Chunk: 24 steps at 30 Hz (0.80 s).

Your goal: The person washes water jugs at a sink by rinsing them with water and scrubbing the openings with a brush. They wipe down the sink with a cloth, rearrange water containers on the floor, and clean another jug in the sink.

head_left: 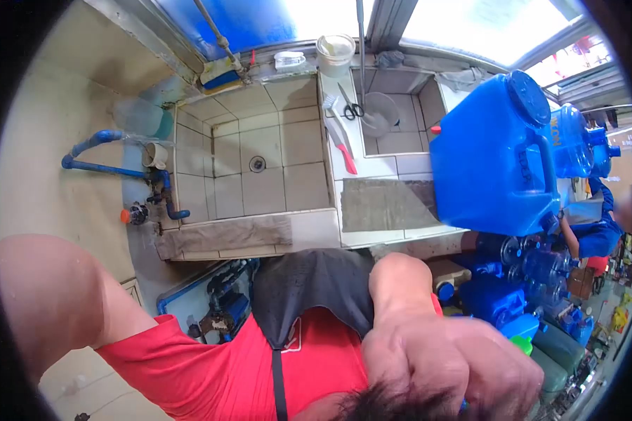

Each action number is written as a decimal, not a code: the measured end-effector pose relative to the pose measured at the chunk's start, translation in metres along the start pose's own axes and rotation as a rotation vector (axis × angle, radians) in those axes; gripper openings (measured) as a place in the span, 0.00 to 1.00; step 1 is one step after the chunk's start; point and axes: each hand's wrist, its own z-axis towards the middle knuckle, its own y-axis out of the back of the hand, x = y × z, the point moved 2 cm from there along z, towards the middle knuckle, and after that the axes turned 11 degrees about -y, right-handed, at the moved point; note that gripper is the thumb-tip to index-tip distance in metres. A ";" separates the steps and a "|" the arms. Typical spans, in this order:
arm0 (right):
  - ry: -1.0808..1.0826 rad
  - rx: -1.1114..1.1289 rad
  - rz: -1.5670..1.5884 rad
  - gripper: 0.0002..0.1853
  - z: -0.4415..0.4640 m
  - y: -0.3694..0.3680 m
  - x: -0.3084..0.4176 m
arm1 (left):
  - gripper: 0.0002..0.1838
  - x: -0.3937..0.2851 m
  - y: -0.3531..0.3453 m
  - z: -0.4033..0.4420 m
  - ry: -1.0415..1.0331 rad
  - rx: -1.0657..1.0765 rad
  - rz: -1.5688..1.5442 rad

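Note:
My right hand (463,365) is raised close to the camera, beside the hair at the bottom edge. Its fingers are curled in, and whatever they hold, if anything, is hidden. My left arm (45,302) is bent at the far left, and its hand lies outside the view. In front of me is a tiled sink (246,189) with a round drain. On the ledge to its right lie a red-handled knife (343,146), black-handled scissors (353,109) and a white brush (330,102). Neither hand touches these things.
A big blue water jug (484,154) stands on the right counter, with more blue containers (495,302) below. A white bucket (335,56) sits by the window. Grey cloths (386,205) cover the front ledge. Blue pipes (112,165) run at left. Another person (597,235) is at far right.

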 end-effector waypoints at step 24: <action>-0.031 0.030 0.030 0.15 0.001 -0.003 0.012 | 0.26 0.007 -0.016 -0.009 0.073 0.066 0.021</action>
